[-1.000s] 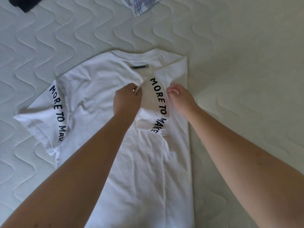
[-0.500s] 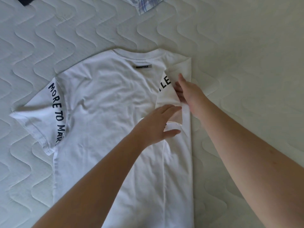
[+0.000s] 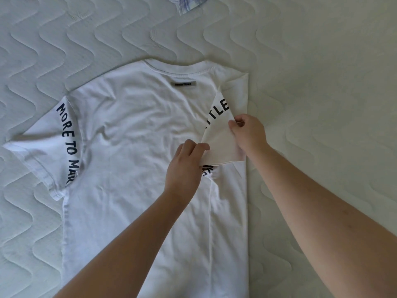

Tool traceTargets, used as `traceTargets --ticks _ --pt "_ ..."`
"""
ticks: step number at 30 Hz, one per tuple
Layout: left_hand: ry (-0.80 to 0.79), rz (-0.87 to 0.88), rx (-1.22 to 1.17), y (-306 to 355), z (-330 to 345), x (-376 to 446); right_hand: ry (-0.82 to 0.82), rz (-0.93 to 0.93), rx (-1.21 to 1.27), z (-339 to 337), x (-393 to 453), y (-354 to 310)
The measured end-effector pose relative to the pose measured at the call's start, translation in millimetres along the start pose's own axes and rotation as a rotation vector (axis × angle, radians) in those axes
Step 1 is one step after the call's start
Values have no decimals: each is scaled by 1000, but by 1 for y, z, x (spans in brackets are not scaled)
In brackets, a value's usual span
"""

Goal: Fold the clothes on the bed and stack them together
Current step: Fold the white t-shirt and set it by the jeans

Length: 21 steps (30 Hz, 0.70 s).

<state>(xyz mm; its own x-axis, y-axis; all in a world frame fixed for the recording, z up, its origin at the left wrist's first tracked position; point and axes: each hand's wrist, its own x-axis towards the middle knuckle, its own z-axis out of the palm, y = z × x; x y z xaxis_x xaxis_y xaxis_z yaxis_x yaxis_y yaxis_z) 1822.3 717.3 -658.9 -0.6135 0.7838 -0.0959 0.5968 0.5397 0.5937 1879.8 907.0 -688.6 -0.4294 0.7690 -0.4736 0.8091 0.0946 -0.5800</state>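
White t-shirt (image 3: 137, 160) flat on the bed (image 3: 322, 82), right side already folded in; since a second ago right hand (image 3: 249, 134) and left hand (image 3: 187, 166) fingers pinch the right sleeve (image 3: 219, 134), flipping it back outward — left sleeve (image 3: 53, 147) fold pending.

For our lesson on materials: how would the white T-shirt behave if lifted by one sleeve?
The white T-shirt would probably go floppy: its folded sleeve bends between the right hand and left hand. Wrinkles suggest thin, light cloth. It likely grips the quilted mattress rather than sliding.

White T-shirt (image 3: 137, 130), dark lettering
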Motion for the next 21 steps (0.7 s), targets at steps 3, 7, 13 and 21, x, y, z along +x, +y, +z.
traceTargets --ticks 3,7,13,21 --pt "-20 7 42 -4 4 -13 -8 22 12 0 -6 0" --pt "-102 50 221 -17 12 -30 -55 -38 -193 -3 -14 -2" --pt "-74 84 185 -25 18 -39 -174 -93 -565 -6 -20 -2" --pt "-72 240 228 -21 17 -38 135 -232 -526 -2 -23 -12"
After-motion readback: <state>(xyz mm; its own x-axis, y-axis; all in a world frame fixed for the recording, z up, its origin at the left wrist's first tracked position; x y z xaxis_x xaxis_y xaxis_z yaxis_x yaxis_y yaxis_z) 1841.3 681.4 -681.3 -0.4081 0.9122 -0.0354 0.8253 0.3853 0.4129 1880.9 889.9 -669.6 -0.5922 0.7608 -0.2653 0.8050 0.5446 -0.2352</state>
